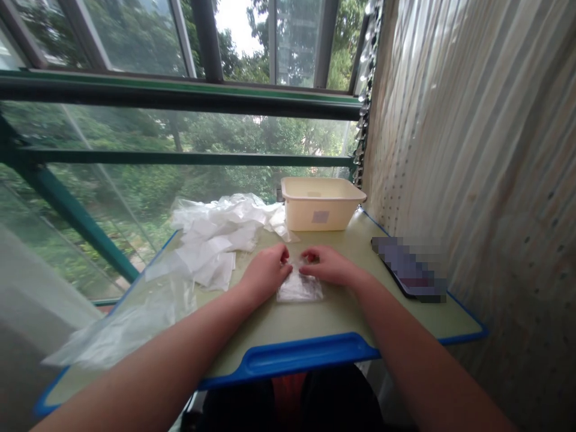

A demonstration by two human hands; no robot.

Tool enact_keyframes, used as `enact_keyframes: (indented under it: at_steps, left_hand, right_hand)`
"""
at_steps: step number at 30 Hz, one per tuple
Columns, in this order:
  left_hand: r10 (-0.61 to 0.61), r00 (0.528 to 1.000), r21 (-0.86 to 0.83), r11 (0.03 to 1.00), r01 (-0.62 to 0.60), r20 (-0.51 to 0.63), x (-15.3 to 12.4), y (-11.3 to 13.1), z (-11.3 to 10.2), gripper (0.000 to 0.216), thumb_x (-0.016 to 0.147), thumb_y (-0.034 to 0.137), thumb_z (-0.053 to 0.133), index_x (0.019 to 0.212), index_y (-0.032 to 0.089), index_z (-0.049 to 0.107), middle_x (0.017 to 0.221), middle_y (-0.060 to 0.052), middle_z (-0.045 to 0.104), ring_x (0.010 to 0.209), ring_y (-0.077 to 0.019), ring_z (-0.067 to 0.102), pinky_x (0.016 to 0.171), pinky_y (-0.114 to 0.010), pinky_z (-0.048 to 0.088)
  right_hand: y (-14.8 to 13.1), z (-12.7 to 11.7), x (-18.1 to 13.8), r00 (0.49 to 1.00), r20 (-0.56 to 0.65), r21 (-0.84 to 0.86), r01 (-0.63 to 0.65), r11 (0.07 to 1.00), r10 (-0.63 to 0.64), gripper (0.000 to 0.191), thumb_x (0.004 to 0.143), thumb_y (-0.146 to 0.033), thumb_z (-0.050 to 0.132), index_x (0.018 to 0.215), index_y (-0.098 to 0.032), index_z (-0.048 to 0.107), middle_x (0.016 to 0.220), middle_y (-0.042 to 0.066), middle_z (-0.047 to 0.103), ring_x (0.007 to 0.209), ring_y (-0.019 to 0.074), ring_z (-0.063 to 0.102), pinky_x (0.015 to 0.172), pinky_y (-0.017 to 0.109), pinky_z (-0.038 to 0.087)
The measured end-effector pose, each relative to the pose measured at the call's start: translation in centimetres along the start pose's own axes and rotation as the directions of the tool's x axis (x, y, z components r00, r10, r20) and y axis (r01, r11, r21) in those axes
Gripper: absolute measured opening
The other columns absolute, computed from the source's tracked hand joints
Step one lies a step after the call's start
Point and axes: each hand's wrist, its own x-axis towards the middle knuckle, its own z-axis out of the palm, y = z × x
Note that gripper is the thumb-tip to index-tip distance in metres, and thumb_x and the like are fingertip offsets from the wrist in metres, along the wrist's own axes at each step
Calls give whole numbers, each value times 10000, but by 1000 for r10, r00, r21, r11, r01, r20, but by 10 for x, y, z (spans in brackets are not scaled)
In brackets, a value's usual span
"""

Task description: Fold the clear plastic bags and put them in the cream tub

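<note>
A small clear plastic bag point(300, 288) with something white inside lies flat on the pale green desk point(315, 324). My left hand point(265, 273) and my right hand point(324, 264) both rest at the bag's far edge, fingers curled and pinching its top rim. The two hands almost touch each other above the bag.
A heap of white and clear plastic bags point(216, 237) covers the desk's left side, and a larger clear sheet point(130, 324) hangs over the left edge. A cream plastic tub point(320, 203) stands at the back. A dark phone point(409, 268) lies at the right, beside a perforated wall.
</note>
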Motion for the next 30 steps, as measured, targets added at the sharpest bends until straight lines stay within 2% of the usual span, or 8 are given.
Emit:
enact_keyframes:
  at_steps: [3,6,9,11,15,20,25,30]
  left_hand:
    - [11,999,-93,996,-14,-35,0,1,1,234,718,191,530,949,194,495,772,-3,580,711,-153,548,629,-259,412]
    - [53,996,-127,990,-62,-71,1,0,2,230,713,164,521,942,185,515,754,0,547,704,-142,526,647,-257,412]
    - [104,987,-152,981,-122,-123,2,-2,3,193,714,150,518,903,182,533,729,9,521,686,-130,504,658,-255,411]
    - [102,981,-172,976,-131,-168,2,-3,4,217,701,140,532,914,183,533,727,15,509,681,-125,498,664,-255,417]
    - [81,980,-232,965,-122,-180,1,-5,3,280,685,125,547,961,174,538,781,2,508,691,-117,504,674,-252,442]
    - [144,985,-209,964,-162,-96,0,-12,-2,142,718,113,512,809,170,606,800,-16,529,673,-110,510,637,-239,442]
    - [271,959,-66,959,-277,-87,-2,-15,-4,153,734,92,501,798,172,616,815,-21,532,697,-115,501,658,-241,425]
    - [387,922,99,918,-383,-19,-7,-13,-7,211,759,85,475,794,185,657,821,-45,561,764,-143,520,693,-258,422]
  right_hand:
    - [4,-3,2,999,38,128,-24,991,19,328,672,-391,627,904,-160,636,847,48,625,750,170,568,666,270,433]
    - [6,-3,4,999,25,229,-33,973,28,425,654,-421,648,987,-160,604,917,56,615,761,158,559,690,274,437]
    - [6,-2,5,1000,23,314,-12,949,5,503,647,-326,665,1108,-163,546,927,46,610,748,137,556,695,258,440]
    - [4,0,5,1000,23,328,7,945,-15,411,667,-242,629,1064,-151,570,842,29,613,702,125,549,654,240,437]
    - [1,5,4,986,-99,167,151,974,-135,122,680,-142,573,782,-144,639,704,11,596,663,124,523,636,239,416]
    - [1,7,-1,896,-207,-61,389,919,-393,151,664,-72,573,755,-162,654,779,27,572,760,140,520,729,256,409]
    - [7,5,-3,876,-202,-105,425,899,-438,172,715,-103,567,768,-198,700,797,29,530,730,124,522,707,238,420]
    - [10,2,-5,897,-135,-83,414,907,-422,213,720,-113,552,815,-200,723,836,42,579,757,132,550,747,249,433]
